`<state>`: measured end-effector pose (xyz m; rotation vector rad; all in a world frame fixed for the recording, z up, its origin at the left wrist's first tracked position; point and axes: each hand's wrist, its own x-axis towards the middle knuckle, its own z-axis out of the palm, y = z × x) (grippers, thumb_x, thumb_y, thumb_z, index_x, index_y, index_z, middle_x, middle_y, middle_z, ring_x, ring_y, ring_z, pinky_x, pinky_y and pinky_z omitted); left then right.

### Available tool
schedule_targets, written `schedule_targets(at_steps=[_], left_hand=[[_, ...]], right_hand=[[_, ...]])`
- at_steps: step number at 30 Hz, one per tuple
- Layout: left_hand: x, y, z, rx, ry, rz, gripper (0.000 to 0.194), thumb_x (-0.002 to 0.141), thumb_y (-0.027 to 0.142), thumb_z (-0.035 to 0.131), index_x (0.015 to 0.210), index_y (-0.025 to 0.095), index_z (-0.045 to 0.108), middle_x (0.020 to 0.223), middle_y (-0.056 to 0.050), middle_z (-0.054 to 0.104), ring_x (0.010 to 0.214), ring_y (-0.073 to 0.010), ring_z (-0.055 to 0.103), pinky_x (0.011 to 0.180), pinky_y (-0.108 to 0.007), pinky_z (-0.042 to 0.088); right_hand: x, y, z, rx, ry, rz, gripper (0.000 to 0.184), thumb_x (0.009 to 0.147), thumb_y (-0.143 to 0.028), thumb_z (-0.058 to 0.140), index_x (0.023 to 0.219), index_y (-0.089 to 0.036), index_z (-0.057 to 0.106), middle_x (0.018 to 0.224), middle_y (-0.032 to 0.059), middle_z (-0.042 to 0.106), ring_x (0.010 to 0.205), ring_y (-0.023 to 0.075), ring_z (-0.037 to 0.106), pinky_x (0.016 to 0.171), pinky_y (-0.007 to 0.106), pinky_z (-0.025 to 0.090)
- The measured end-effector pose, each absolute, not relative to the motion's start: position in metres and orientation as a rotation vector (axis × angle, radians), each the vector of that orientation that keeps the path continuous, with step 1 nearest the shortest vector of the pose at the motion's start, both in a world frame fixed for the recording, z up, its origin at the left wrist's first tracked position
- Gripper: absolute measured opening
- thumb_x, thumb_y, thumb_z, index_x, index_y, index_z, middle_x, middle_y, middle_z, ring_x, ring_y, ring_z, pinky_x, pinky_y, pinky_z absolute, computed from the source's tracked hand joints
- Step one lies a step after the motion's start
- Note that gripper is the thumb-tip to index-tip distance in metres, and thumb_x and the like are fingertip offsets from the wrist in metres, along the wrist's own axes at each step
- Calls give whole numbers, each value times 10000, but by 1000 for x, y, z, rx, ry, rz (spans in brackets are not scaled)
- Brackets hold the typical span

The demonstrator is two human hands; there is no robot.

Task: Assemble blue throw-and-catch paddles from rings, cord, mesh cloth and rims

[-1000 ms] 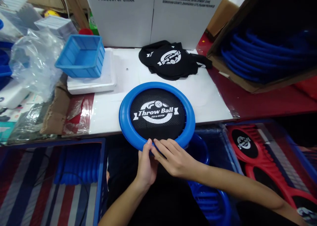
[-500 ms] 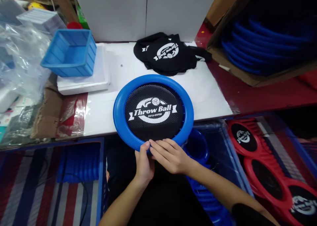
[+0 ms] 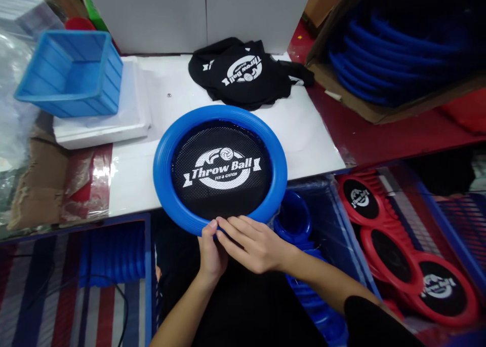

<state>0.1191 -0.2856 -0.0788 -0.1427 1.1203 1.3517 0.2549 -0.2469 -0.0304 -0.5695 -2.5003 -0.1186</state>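
In the head view, the left hand [image 3: 212, 253] grips the near rim of the blue-rimmed disc [image 3: 222, 169], thumb on top; the right hand [image 3: 256, 243] holds the same rim just beside it, fingers on top. The disc overhangs the edge of the white-covered tabletop [image 3: 132, 180]. Behind it lie black printed fabric pieces [image 3: 260, 81].

Blue-rimmed disc [image 3: 221, 172], centre: "Throw Ball", smaller "FLY & CATCH" below, white on black. Black fabric pile [image 3: 245, 74], 12 o'clock: "Throw Ball", upside down, slanted. Upper red-rimmed disc [image 3: 359, 197], 3 o'clock, and lower red-rimmed disc [image 3: 438, 286], 4 o'clock: "Throw Ball", small, slightly blurred.
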Motion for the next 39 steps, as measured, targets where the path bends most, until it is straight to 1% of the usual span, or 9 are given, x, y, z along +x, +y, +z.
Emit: schedule_targets(at_steps=[8,17,22,25,27,29,31,34,39], left_hand=[[119,-283,-74,-190,1159,1357,388,593,406,886,736,193,595,708,47,596,682,-103,600,708,-217,533],[116,-282,-69,-196,1164,1320,401,556,401,892,704,190,586,681,42,603,634,-100,582,599,-204,492],[118,-282,-69,-157,1188,1326,374,588,411,850,778,193,615,732,23,654,658,-131,619,617,-241,496],[118,-281,-72,-93,1191,1315,402,614,437,827,879,198,641,761,8,679,653,-159,623,610,-274,489],[118,-281,-76,-61,1186,1327,406,613,424,824,905,202,652,764,9,672,679,-173,631,631,-289,494],[117,-281,-82,-54,1180,1363,399,590,392,830,899,211,654,764,19,657,718,-180,638,658,-292,497],[115,-281,-88,-58,1170,1386,394,566,371,839,878,218,653,763,25,648,746,-180,641,688,-295,503],[113,-281,-96,-67,1168,1385,385,546,363,853,836,224,642,719,38,623,730,-174,631,701,-294,502],[110,-284,-100,-38,1160,1341,394,559,389,865,830,216,638,727,27,637,674,-169,613,670,-305,490]], right_hand=[[256,-249,-35,-604,-2459,-72,310,1038,-117,466,1139,-51,752,1206,190,798,1070,282,745,915,399,626],[257,-251,-41,-639,-2448,4,255,1023,-119,548,1182,-76,743,1282,178,778,1135,270,703,931,409,582],[261,-265,-58,-857,-2335,21,289,1022,-169,583,1281,-164,713,1351,109,758,1305,234,626,1194,453,395],[271,-273,-75,-1228,-2014,24,410,975,-281,686,1377,-205,660,1568,149,578,1504,310,444,1259,541,294],[276,-277,-86,-1412,-1670,152,590,920,-343,756,1471,-235,575,1652,166,439,1532,344,397,1229,556,356],[278,-280,-93,-1484,-1268,464,702,883,-375,800,1509,-284,496,1588,145,489,1437,304,518,1162,517,463],[277,-280,-96,-1461,-907,901,653,881,-422,803,1451,-296,512,1425,108,630,1263,253,655,1079,467,546],[273,-275,-91,-1308,-586,1408,493,843,-515,819,1228,-260,648,1185,73,763,1086,243,738,1025,459,592],[269,-259,-81,-1180,-480,1458,407,791,-533,854,1062,-261,717,1095,34,807,1061,248,757,1044,468,592]])
